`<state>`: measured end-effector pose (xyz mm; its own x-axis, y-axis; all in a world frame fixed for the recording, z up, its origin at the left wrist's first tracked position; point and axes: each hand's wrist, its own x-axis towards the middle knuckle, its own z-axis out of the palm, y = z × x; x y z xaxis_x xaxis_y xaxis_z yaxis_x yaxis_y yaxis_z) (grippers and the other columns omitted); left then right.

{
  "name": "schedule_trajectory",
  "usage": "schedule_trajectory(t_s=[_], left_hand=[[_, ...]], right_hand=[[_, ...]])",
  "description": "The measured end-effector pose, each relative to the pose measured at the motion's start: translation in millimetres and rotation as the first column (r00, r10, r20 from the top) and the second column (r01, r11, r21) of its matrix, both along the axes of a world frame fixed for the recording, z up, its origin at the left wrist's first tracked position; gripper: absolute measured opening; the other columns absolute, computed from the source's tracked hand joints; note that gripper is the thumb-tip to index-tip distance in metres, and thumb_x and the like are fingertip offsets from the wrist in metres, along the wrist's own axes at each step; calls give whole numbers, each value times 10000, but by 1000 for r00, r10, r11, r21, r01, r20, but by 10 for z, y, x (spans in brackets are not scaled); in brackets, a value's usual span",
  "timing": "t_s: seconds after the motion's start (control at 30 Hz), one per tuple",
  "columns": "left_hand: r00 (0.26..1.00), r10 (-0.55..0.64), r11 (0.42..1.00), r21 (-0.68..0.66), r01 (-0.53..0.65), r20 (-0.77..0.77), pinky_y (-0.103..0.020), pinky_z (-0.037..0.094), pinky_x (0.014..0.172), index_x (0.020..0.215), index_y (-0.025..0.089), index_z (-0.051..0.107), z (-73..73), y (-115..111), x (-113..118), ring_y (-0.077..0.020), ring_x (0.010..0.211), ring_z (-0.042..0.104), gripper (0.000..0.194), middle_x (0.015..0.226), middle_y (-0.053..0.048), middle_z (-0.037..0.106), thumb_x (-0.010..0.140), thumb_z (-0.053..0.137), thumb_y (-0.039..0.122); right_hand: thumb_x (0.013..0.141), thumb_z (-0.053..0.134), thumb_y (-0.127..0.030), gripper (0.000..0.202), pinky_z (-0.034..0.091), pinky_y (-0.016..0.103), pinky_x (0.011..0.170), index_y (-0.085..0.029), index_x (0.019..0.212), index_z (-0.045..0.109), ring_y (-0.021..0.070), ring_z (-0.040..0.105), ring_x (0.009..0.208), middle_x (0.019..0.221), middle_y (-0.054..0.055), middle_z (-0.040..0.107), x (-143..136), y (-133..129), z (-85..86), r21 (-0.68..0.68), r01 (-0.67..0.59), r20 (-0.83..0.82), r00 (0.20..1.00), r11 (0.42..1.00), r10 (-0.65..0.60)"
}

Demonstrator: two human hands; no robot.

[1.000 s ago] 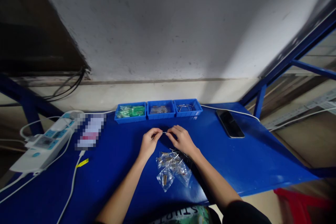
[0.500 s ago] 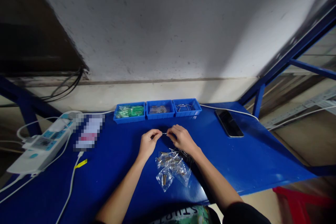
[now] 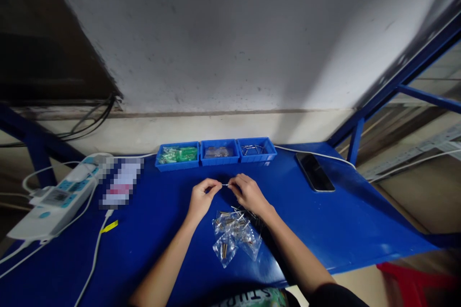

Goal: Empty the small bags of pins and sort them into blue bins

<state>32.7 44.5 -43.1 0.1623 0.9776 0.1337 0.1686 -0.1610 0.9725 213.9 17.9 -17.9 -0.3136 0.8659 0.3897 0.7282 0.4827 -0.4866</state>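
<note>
Hardly anything has changed over the last second on my feed: the whole view has drifted a touch, but both hands keep the same pose and the thin metal piece still spans the small gap between them. I take that as fine, close finger work on this one piece, with nothing put down or fetched in that time.

I have the left hand closed, its thumb and finger pinching one end of the piece. The right hand pinches the other end, fingers curled in. The tips hide both ends, so I cannot tell whether it is one part or two joined.

I use the heap of clear bags on the desk as my landmark. The thin metal piece is just beyond the heap, on the side away from the body. Loose metal rods lie against the heap's far right side, partly under the right hand and forearm. Farther beyond the heap stand the left bin, with green and clear packets, the middle bin, with small bags, and the right bin, with loose rods. A dark phone lies well to the heap's right.
</note>
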Motion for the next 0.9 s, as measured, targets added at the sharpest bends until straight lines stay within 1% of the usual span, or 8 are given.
schedule_trajectory(t_s=[0.13, 0.23, 0.33, 0.43, 0.53, 0.73, 0.9], left_hand=[[1000, -27, 1000, 11, 27, -4, -258, 490, 695, 822, 161, 654, -42, 7, -3, -156, 724, 628, 198, 791, -35, 682, 775, 606, 348], [998, -55, 998, 23, 55, -16, -258, 489, 702, 856, 162, 642, -62, 13, -7, -154, 722, 629, 212, 788, -32, 671, 802, 575, 356], [998, -49, 998, 44, 50, -29, -249, 480, 695, 865, 163, 627, -51, 9, -7, -152, 716, 628, 221, 768, -27, 665, 815, 561, 367], [998, -20, 999, 48, 23, -61, -233, 465, 656, 835, 162, 619, -25, -1, -11, -148, 684, 615, 237, 724, -21, 658, 822, 549, 388], [998, -10, 999, 39, 13, -59, -229, 460, 648, 786, 161, 608, -17, -11, -19, -149, 674, 608, 263, 696, -20, 650, 826, 539, 411], [996, -56, 998, 38, 59, -76, -225, 445, 661, 686, 166, 570, 15, -31, -8, -148, 674, 603, 326, 679, -21, 643, 863, 473, 422], [991, -82, 995, 46, 87, -105, -232, 448, 659, 679, 172, 560, 45, -38, 8, -149, 669, 601, 345, 677, -23, 636, 879, 445, 428]], right_hand=[[937, 424, -234, 151, 430, 317, 775, -181, 918, 565, 180, 558, 790, 824, 60, 614, 13, 9, -10, -1, 6, 9, 1000, 1000, -6], [943, 407, -237, 178, 432, 321, 770, -184, 899, 571, 182, 559, 780, 811, 62, 614, 13, 6, -6, -2, 9, 7, 1000, 1000, -9], [934, 435, -272, 164, 435, 315, 738, -189, 908, 574, 184, 563, 772, 809, 58, 616, 6, -2, 1, -8, 22, -2, 1000, 1000, -22], [911, 480, -292, 144, 437, 302, 682, -191, 960, 571, 187, 558, 758, 809, 56, 615, 3, -7, 0, -2, 32, -21, 999, 999, -33], [910, 469, -248, 123, 432, 300, 670, -195, 932, 578, 187, 551, 753, 811, 60, 616, 2, -1, -17, 22, 31, -35, 999, 999, -30], [909, 466, -237, 118, 424, 311, 685, -192, 918, 575, 186, 541, 745, 815, 60, 618, -2, 4, -25, 37, 28, -31, 999, 999, -27], [908, 473, -245, 119, 423, 312, 695, -197, 903, 582, 185, 552, 750, 812, 61, 625, 7, 1, 9, 47, 29, -1, 1000, 998, -29]])
